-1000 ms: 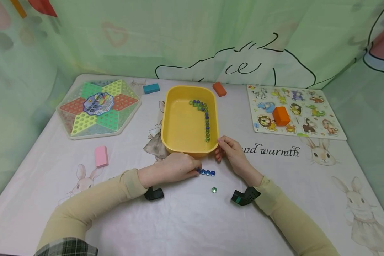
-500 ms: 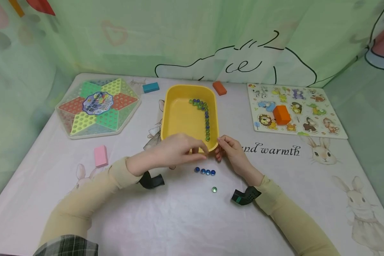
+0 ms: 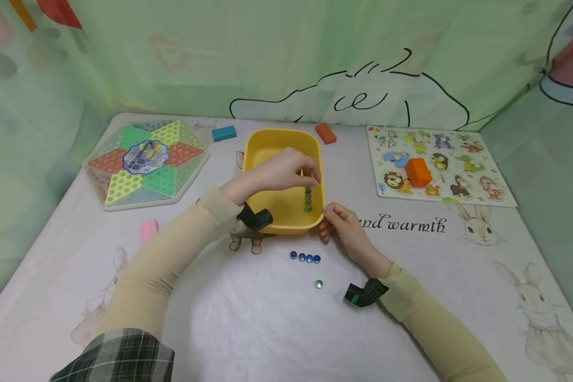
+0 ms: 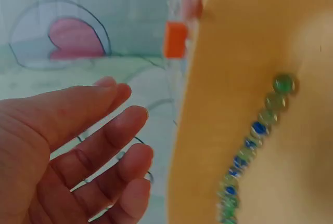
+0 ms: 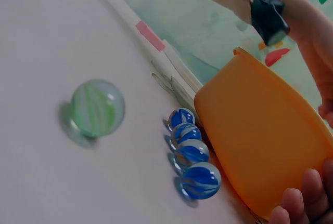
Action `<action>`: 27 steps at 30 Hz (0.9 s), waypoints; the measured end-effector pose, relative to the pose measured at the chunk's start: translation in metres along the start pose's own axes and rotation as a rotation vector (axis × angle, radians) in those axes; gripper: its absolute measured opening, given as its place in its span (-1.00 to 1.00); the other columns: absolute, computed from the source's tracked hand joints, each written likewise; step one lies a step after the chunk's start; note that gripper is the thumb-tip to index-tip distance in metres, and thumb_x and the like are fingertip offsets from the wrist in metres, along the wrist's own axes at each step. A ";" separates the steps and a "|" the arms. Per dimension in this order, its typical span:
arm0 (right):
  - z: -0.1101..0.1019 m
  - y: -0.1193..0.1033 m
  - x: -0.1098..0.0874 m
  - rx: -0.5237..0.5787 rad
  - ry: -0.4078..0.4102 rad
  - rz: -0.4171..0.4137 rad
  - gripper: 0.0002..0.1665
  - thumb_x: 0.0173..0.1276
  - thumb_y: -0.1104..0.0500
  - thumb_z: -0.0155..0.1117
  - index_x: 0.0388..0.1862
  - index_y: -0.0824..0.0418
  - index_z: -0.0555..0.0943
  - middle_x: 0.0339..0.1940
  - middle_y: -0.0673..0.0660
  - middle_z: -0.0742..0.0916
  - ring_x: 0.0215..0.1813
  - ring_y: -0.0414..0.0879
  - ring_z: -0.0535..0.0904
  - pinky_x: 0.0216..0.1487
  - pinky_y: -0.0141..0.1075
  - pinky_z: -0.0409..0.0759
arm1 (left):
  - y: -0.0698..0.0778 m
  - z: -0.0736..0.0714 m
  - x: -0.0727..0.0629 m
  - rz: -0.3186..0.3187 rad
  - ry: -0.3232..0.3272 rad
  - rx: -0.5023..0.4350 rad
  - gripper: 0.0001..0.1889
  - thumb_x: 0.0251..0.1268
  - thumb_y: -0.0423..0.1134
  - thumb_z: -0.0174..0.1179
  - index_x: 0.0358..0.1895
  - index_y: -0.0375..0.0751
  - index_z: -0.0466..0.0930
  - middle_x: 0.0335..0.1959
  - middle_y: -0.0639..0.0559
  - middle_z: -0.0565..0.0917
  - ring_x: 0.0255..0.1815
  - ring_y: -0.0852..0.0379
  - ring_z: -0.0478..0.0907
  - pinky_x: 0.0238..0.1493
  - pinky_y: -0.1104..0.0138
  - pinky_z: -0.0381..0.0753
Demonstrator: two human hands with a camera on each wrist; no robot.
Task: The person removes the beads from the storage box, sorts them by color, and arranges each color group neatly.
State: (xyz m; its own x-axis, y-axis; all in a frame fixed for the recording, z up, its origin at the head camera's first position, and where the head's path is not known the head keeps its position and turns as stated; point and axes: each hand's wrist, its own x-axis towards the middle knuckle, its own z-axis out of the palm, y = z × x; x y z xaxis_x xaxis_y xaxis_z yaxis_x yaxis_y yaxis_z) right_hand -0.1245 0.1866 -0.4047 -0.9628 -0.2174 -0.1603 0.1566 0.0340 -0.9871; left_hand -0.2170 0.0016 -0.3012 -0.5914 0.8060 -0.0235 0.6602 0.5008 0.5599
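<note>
A yellow plastic tub (image 3: 278,229) sits mid-table, with a line of green and blue glass marbles (image 3: 307,200) along its right side. Over the tub hovers my left hand (image 3: 286,170), its fingers loosely bent above the marbles and covering part of the line. No marble shows between its fingers in the left wrist view. At the tub's near right corner, my right hand (image 3: 345,227) grips the rim, thumb against the edge and fingers below. Several blue marbles (image 5: 191,152) lie in a short row on the table before the tub. Nearer still is a single green marble (image 5: 98,108).
A hexagonal Chinese checkers board (image 3: 145,162) lies to the left. On the right, an animal puzzle board (image 3: 494,180) carries an orange block (image 3: 418,172). Blue (image 3: 224,133), red-orange (image 3: 326,133) and pink (image 3: 148,230) blocks lie around the tub.
From the row of blue marbles, my left hand has lifted and moved forward over the tub. That row now shows fully. The right hand has kept its place at the tub's corner.
</note>
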 end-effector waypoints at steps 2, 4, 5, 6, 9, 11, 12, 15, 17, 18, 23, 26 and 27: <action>0.000 0.000 0.000 -0.002 -0.001 -0.002 -0.75 0.48 0.14 -0.12 -0.42 0.15 0.40 -0.55 -0.03 0.55 -0.55 -0.23 0.47 -0.46 -0.43 0.50 | -0.006 0.002 0.007 -0.012 -0.014 0.001 -0.83 0.29 -0.21 0.12 -0.18 -0.16 0.65 -0.37 0.03 0.65 -0.38 0.17 0.42 -0.31 0.43 0.38; 0.000 0.000 0.000 -0.007 -0.001 -0.002 -0.75 0.48 0.14 -0.13 -0.42 0.16 0.40 -0.55 -0.03 0.55 -0.55 -0.23 0.46 -0.47 -0.43 0.50 | -0.013 0.004 0.014 -0.011 -0.047 -0.003 -0.84 0.28 -0.23 0.13 -0.19 -0.17 0.66 -0.36 0.03 0.65 -0.36 0.17 0.44 -0.30 0.44 0.40; 0.000 0.001 0.000 -0.009 -0.001 -0.002 -0.74 0.48 0.14 -0.13 -0.42 0.16 0.39 -0.55 -0.03 0.55 -0.55 -0.23 0.46 -0.47 -0.43 0.50 | -0.016 0.006 0.016 -0.008 -0.066 0.001 -0.85 0.27 -0.24 0.14 -0.20 -0.17 0.66 -0.35 0.03 0.65 -0.35 0.17 0.44 -0.29 0.43 0.40; 0.000 0.001 0.001 -0.011 -0.001 -0.002 -0.74 0.48 0.14 -0.13 -0.42 0.16 0.39 -0.55 -0.03 0.55 -0.55 -0.22 0.46 -0.47 -0.43 0.50 | -0.020 0.008 0.019 -0.002 -0.086 0.010 -0.86 0.26 -0.25 0.15 -0.21 -0.16 0.66 -0.36 0.04 0.64 -0.35 0.17 0.44 -0.29 0.43 0.40; 0.000 0.002 0.001 -0.013 0.002 -0.004 -0.74 0.48 0.14 -0.13 -0.42 0.16 0.39 -0.55 -0.03 0.55 -0.55 -0.23 0.46 -0.48 -0.43 0.49 | -0.028 0.014 0.027 0.009 -0.166 0.028 -0.88 0.22 -0.27 0.19 -0.22 -0.15 0.67 -0.35 0.05 0.63 -0.31 0.17 0.43 -0.25 0.43 0.40; 0.000 0.003 0.001 -0.011 0.003 -0.006 -0.74 0.48 0.14 -0.13 -0.42 0.16 0.39 -0.55 -0.03 0.55 -0.55 -0.23 0.47 -0.48 -0.43 0.49 | -0.032 0.018 0.031 0.010 -0.225 0.039 -0.88 0.20 -0.28 0.21 -0.22 -0.14 0.67 -0.34 0.05 0.62 -0.28 0.16 0.41 -0.21 0.42 0.39; 0.000 0.003 0.001 -0.009 0.003 -0.009 -0.74 0.48 0.14 -0.13 -0.42 0.16 0.39 -0.56 -0.03 0.55 -0.56 -0.23 0.47 -0.48 -0.43 0.49 | -0.034 0.020 0.033 0.011 -0.255 0.042 -0.88 0.19 -0.29 0.22 -0.22 -0.13 0.67 -0.32 0.05 0.62 -0.27 0.16 0.41 -0.19 0.42 0.40; 0.000 0.004 0.000 -0.007 0.003 -0.015 -0.74 0.48 0.14 -0.12 -0.43 0.16 0.40 -0.56 -0.03 0.55 -0.56 -0.23 0.47 -0.49 -0.43 0.49 | -0.036 0.027 0.036 0.023 -0.337 0.071 -0.86 0.16 -0.31 0.24 -0.21 -0.10 0.68 -0.29 0.05 0.63 -0.25 0.16 0.41 -0.15 0.41 0.41; 0.000 0.004 0.000 -0.006 0.003 -0.019 -0.73 0.48 0.14 -0.12 -0.44 0.17 0.39 -0.57 -0.03 0.55 -0.56 -0.23 0.47 -0.49 -0.43 0.49 | -0.036 0.031 0.038 0.034 -0.372 0.091 -0.85 0.14 -0.31 0.26 -0.21 -0.09 0.69 -0.27 0.06 0.64 -0.25 0.17 0.43 -0.13 0.41 0.43; 0.000 0.004 0.000 -0.007 0.004 -0.022 -0.73 0.48 0.14 -0.12 -0.44 0.17 0.39 -0.57 -0.03 0.55 -0.56 -0.23 0.47 -0.50 -0.43 0.49 | -0.036 0.033 0.039 0.044 -0.384 0.106 -0.85 0.13 -0.31 0.27 -0.21 -0.09 0.70 -0.26 0.06 0.65 -0.25 0.18 0.44 -0.13 0.41 0.43; -0.001 0.003 0.000 -0.008 0.006 -0.029 -0.73 0.47 0.14 -0.12 -0.44 0.17 0.39 -0.57 -0.03 0.56 -0.56 -0.23 0.47 -0.50 -0.42 0.49 | -0.034 0.038 0.041 0.060 -0.393 0.200 -0.85 0.11 -0.28 0.28 -0.22 -0.06 0.71 -0.29 0.07 0.66 -0.27 0.18 0.46 -0.14 0.40 0.45; -0.001 0.002 0.000 -0.012 0.004 -0.028 -0.74 0.47 0.14 -0.12 -0.43 0.17 0.39 -0.57 -0.03 0.56 -0.56 -0.23 0.47 -0.50 -0.42 0.49 | -0.032 0.040 0.041 0.066 -0.391 0.251 -0.84 0.10 -0.29 0.29 -0.23 -0.05 0.71 -0.31 0.06 0.66 -0.28 0.17 0.47 -0.15 0.39 0.46; -0.001 0.002 0.000 -0.013 0.003 -0.029 -0.74 0.47 0.14 -0.12 -0.43 0.17 0.39 -0.56 -0.03 0.56 -0.56 -0.23 0.47 -0.49 -0.42 0.49 | -0.032 0.040 0.041 0.067 -0.390 0.262 -0.84 0.10 -0.29 0.29 -0.23 -0.04 0.71 -0.31 0.06 0.66 -0.28 0.17 0.47 -0.15 0.39 0.46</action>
State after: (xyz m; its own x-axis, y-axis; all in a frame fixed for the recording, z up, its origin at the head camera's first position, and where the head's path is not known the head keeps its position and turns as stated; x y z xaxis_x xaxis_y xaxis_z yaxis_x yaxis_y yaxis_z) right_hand -0.1242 0.1873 -0.4069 -0.9675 -0.2155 -0.1319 0.1262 0.0403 -0.9912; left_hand -0.2438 0.0310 -0.3532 -0.3586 0.8725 -0.3319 0.8151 0.4659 0.3443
